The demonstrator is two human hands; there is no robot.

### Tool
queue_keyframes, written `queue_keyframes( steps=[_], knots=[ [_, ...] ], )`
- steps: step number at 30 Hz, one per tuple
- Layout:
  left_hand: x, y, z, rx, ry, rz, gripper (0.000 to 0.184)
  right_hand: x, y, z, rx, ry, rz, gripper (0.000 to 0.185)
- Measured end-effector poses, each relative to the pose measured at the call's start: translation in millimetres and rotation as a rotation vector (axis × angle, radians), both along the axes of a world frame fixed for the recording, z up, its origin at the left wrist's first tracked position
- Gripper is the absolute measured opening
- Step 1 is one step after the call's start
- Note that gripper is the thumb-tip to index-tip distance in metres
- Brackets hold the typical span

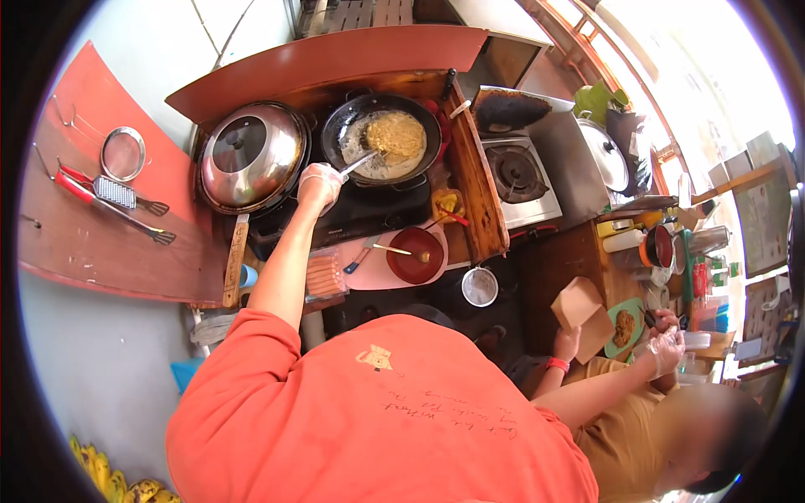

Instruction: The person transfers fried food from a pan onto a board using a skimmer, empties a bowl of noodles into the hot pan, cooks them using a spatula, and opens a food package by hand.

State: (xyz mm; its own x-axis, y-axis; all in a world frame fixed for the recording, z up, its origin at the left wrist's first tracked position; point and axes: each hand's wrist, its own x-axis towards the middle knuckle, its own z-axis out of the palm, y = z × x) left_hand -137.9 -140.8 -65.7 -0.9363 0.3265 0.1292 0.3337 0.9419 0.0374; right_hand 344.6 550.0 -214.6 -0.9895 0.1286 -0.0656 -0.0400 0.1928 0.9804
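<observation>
My left hand [321,186], in a clear glove, is closed round the metal handle of a cooking utensil [359,163]. The utensil's far end reaches a golden-brown frying piece [396,137] in bubbling oil inside a black wok [332,126]. What kind of head it has cannot be made out. On the far right, my gloved right hand [668,350] has its fingers drawn together beside a co-worker's hand; what they hold, if anything, is hidden. Close to it, a green plate [616,314] carries a browned fried piece [624,328].
A lidded pan [253,155] with a wooden handle stands left of the wok. Below are a red bowl [404,267] and packed sausages [325,275]. A single burner [516,174] sits right. The co-worker [625,419], close on my right, holds a cardboard box [583,314].
</observation>
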Motion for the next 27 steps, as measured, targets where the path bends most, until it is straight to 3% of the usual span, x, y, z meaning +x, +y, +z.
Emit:
queue_keyframes(
  steps=[2, 3, 5, 7, 9, 10, 11, 13, 14, 15, 16, 17, 19, 21, 23, 27],
  knots=[
    [-2, -2, -10, 0.127, 0.022, 0.001, 0.01, -33, -24, 79, -0.633, 0.604, -0.159, 0.034],
    [-5, -4, -18, 0.127, 0.021, 0.01, 0.01, -51, -43, 125, -0.763, 0.847, -0.171, 0.034],
    [-10, -7, -29, 0.554, -0.21, 0.129, 0.011, -84, -82, 222, -0.882, 1.209, -0.087, 0.032],
    [3, -2, 3, 0.467, -0.209, 0.156, 0.014, -108, -114, 309, -0.92, 1.431, 0.062, 0.031],
    [9, 0, 18, 0.092, -0.12, 0.026, 0.015, -125, -136, 377, -0.948, 1.555, 0.199, 0.03],
    [11, 1, 21, 0.081, -0.131, 0.031, 0.016, -138, -142, 397, -0.962, 1.577, 0.237, 0.029],
    [13, 0, 22, 0.076, -0.135, 0.03, 0.016, -154, -146, 401, -0.975, 1.565, 0.264, 0.029],
    [14, -3, 24, -0.111, -0.06, -0.118, 0.015, -198, -129, 357, -1.038, 1.412, 0.618, 0.019],
    [19, 2, 28, 0.111, -0.167, 0.011, 0.015, -217, -141, 333, -1.011, 1.312, 0.383, 0.016],
    [22, 2, 31, 0.108, -0.17, 0.011, 0.015, -246, -167, 326, -1.151, 1.215, 0.623, 0.014],
    [25, 2, 34, 0.09, -0.132, -0.031, 0.014, -265, -193, 319, -1.365, 1.094, 0.621, 0.013],
    [28, 3, 38, 0.073, -0.092, -0.073, 0.014, -283, -195, 278, -1.538, 0.978, 0.478, 0.013],
    [38, 12, 51, 0.136, -0.13, 0.021, 0.013, -313, -219, 243, -1.706, 0.727, 0.426, 0.017],
    [42, 15, 54, 0.197, -0.165, 0.119, 0.013, -332, -233, 203, -1.784, 0.679, 0.344, 0.022],
    [41, 9, 48, -0.254, 0.115, -0.157, 0.014, -343, -245, 188, -1.778, 0.63, 0.296, 0.025],
    [46, 10, 44, -0.183, 0.11, -0.082, 0.014, -355, -251, 175, -1.815, 0.532, 0.289, 0.037]
  ],
)
